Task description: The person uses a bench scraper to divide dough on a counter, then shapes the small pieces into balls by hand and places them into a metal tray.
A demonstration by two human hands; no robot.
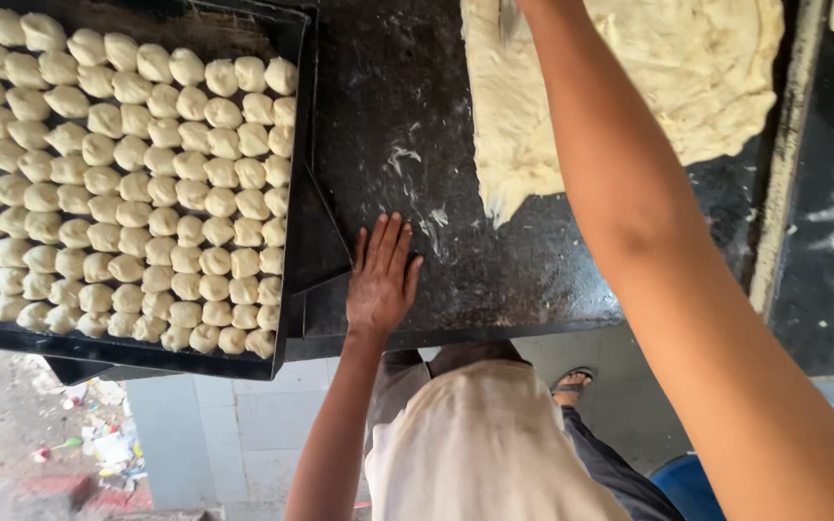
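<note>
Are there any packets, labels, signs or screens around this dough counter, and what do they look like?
No labels, signs or screens show.
Scraps of litter: on the ground at lower left, below the dark tray of dough balls; small crumpled pieces, white with bits of red and green, perhaps wrappers; too small to tell.

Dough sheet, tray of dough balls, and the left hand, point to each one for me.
Dough sheet (687, 68), head view, bare upper middle.
Tray (313, 222), head view, dark right rim.
Left hand (380, 280), head view, back of hand.
</note>
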